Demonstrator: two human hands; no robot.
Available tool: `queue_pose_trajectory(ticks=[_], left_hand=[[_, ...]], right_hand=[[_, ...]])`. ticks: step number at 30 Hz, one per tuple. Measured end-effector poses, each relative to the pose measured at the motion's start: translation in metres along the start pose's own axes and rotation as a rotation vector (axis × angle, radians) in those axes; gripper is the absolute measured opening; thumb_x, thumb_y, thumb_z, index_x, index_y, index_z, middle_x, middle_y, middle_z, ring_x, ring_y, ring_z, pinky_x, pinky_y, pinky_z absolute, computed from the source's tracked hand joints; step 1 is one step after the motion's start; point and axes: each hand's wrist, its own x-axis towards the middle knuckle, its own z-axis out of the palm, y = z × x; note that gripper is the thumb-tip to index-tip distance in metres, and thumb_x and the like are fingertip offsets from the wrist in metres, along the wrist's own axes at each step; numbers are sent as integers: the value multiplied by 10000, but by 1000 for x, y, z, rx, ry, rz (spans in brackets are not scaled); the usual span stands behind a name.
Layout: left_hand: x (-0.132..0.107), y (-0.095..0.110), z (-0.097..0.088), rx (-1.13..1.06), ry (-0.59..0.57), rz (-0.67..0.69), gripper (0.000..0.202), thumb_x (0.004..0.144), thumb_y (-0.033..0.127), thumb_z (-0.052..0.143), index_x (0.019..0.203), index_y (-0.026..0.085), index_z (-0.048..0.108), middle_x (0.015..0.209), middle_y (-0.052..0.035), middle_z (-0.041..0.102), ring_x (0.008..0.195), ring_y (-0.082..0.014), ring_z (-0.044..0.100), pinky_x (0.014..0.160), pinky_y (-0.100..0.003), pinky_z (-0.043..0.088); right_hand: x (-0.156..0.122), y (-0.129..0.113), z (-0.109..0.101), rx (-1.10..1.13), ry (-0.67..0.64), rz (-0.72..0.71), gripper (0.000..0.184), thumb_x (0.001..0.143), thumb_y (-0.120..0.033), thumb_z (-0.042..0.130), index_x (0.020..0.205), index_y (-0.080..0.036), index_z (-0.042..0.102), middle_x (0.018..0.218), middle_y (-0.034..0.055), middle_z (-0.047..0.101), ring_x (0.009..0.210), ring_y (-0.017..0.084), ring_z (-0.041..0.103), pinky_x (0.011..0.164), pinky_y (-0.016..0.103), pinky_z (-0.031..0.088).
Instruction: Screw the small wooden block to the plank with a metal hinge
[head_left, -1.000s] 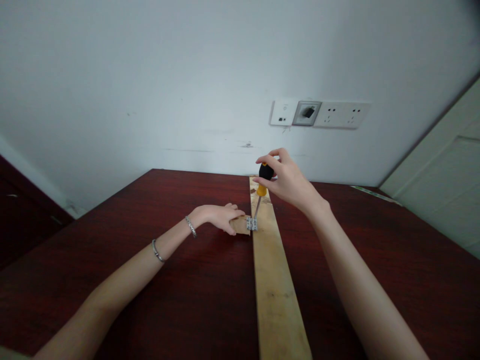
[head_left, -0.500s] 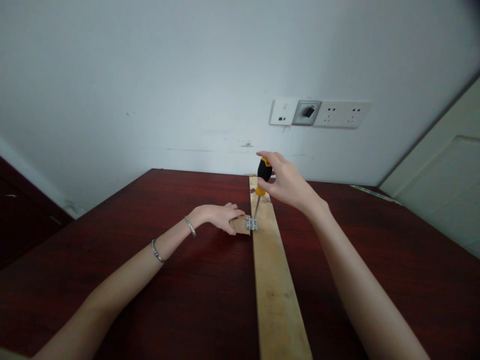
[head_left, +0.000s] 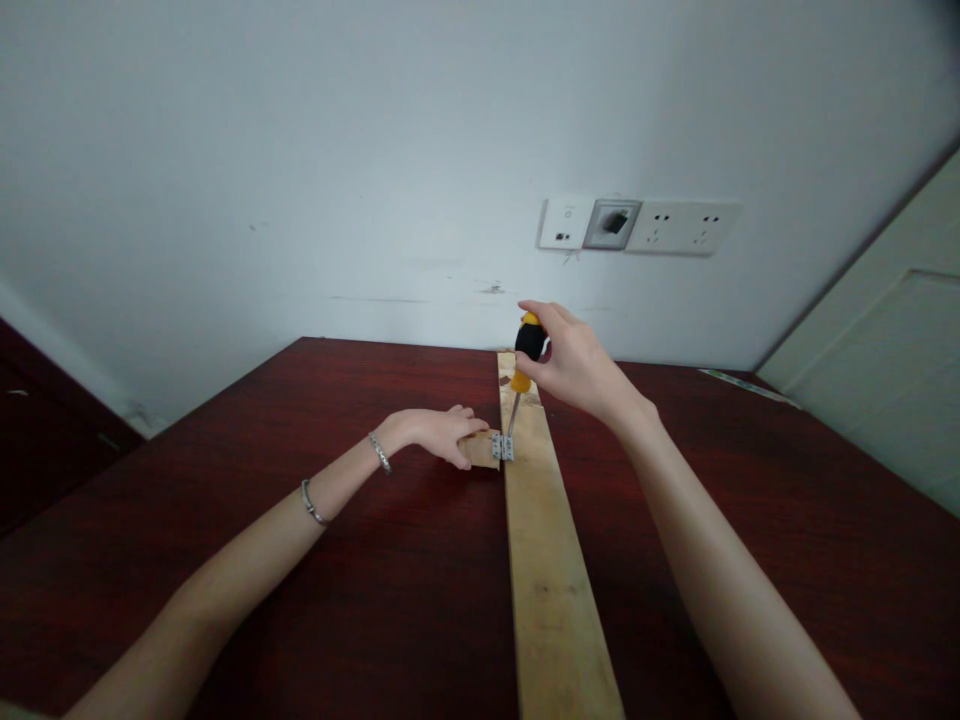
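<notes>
A yellow and black screwdriver [head_left: 530,340] is gripped by its handle in my right hand [head_left: 574,360]. Its shaft slants down to a small metal hinge [head_left: 502,447], touching the leaf on the long wooden board [head_left: 551,560]. The hinge's other leaf lies on a short piece of wood [head_left: 481,450] at the board's left side. My left hand [head_left: 444,436] is closed around the far end of that short piece, thumb at the near edge and fingers at the far edge. The screw under the screwdriver tip is too small to make out.
The dark red tabletop [head_left: 360,590] reaches back to a pale wall [head_left: 337,180]. Wall sockets [head_left: 671,228] with a black plug [head_left: 617,222] sit above its back edge. A thin printed strip [head_left: 750,387] lies at the back right, near a pale door [head_left: 885,350].
The fingers of my right hand have shifted slightly around the screwdriver handle. My left hand, the short piece and the board stay in place; the view has moved very slightly.
</notes>
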Motion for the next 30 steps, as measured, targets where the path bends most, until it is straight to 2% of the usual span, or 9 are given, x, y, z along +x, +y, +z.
queue_pose_trajectory(ticks=[3, 6, 10, 14, 17, 21, 23, 27, 30], left_hand=[[-1, 3, -1, 9, -12, -13, 876, 742, 527, 608, 1485, 175, 306, 1488, -160, 340, 1373, -347, 290, 1104, -446, 321], [-2, 4, -3, 5, -15, -15, 885, 744, 521, 608, 1492, 165, 297, 1483, -165, 339, 1365, -343, 301, 1106, -434, 321], [-4, 6, -4, -7, -20, -14, 872, 745, 513, 609, 1488, 172, 307, 1457, -152, 368, 1348, -336, 322, 1097, -423, 333], [-4, 6, -5, -11, -18, -7, 859, 747, 491, 615, 1481, 156, 322, 1434, -157, 388, 1328, -329, 342, 1093, -408, 340], [-3, 4, -4, -8, -16, -4, 857, 753, 505, 610, 1482, 165, 315, 1442, -152, 381, 1339, -333, 331, 1097, -409, 332], [-1, 2, -2, 6, -11, 5, 861, 754, 514, 610, 1483, 170, 309, 1440, -147, 387, 1331, -325, 340, 1093, -405, 339], [-1, 2, -2, 15, -16, -7, 863, 753, 509, 609, 1486, 173, 302, 1452, -142, 375, 1345, -318, 327, 1103, -399, 328], [-2, 4, -3, 15, -26, -17, 869, 755, 509, 607, 1492, 169, 294, 1484, -150, 342, 1368, -326, 301, 1114, -413, 311], [-3, 4, -3, 13, -20, -7, 873, 758, 515, 604, 1491, 154, 297, 1470, -158, 358, 1358, -329, 313, 1105, -414, 323]], right_hand=[[-1, -2, 1, -14, -6, -10, 557, 773, -176, 559, 1324, -133, 485, 1148, 158, 595, 1004, 286, 608, 901, 452, 498], [-2, -5, -1, -84, -29, 7, 542, 817, -274, 602, 1327, -134, 484, 1146, 166, 565, 1004, 293, 599, 883, 444, 503], [-3, -12, -7, -240, -62, 82, 552, 827, -397, 644, 1313, -178, 501, 1129, 162, 525, 859, 279, 611, 743, 437, 522], [-4, -15, -13, -261, -99, 77, 521, 837, -352, 625, 1318, -208, 491, 1110, 139, 538, 768, 244, 602, 695, 414, 515], [-5, -16, -17, -189, -132, 69, 573, 822, -246, 597, 1369, -183, 437, 1145, 142, 550, 793, 230, 611, 731, 394, 518], [-5, -17, -18, -231, -141, 41, 542, 795, -174, 537, 1333, -146, 483, 1202, 153, 563, 851, 239, 615, 734, 375, 502], [-5, -18, -17, -262, -131, 29, 511, 804, -197, 534, 1312, -153, 501, 1203, 145, 572, 848, 241, 615, 699, 361, 488], [-4, -18, -17, -273, -114, 48, 453, 856, -342, 580, 1267, -155, 535, 1116, 134, 601, 826, 247, 613, 695, 360, 475], [-3, -15, -18, -235, -101, 61, 387, 871, -337, 588, 1211, -153, 569, 1052, 123, 613, 793, 229, 608, 725, 362, 475]])
